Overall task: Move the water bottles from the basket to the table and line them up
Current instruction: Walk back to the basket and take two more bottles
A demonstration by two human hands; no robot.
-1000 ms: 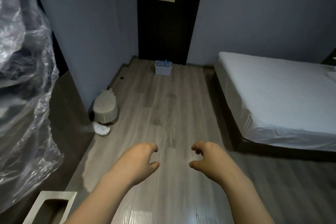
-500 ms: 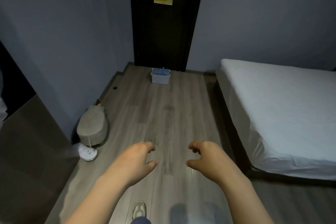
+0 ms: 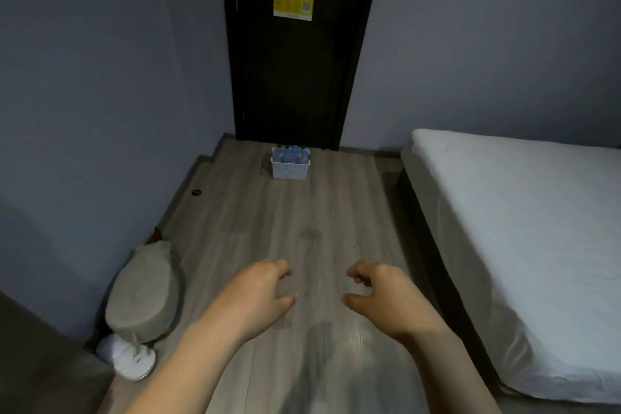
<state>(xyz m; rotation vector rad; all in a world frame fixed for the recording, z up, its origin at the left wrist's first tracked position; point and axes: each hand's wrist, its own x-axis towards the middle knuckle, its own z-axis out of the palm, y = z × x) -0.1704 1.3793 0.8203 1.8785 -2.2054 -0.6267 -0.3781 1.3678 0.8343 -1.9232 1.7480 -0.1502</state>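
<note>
A white plastic basket [image 3: 289,170] stands on the wooden floor in front of the dark door, far ahead of me. Several water bottles [image 3: 291,155] with blue labels stand upright inside it. My left hand [image 3: 257,296] and my right hand [image 3: 383,299] hang in front of me over the floor, well short of the basket. Both have loosely curled fingers and hold nothing. No table is in view.
A bed with a white sheet [image 3: 524,239] fills the right side. A grey stuffed cushion [image 3: 144,296] and a white round object [image 3: 129,360] lie by the left wall. The dark door [image 3: 295,77] carries a yellow Wi-Fi sign [image 3: 293,2]. A floor strip runs ahead to the basket.
The view has moved forward along the floor towards the basket, which now looks larger. The plastic-wrapped thing at the left has left the view. Both hands keep the same loose pose.
</note>
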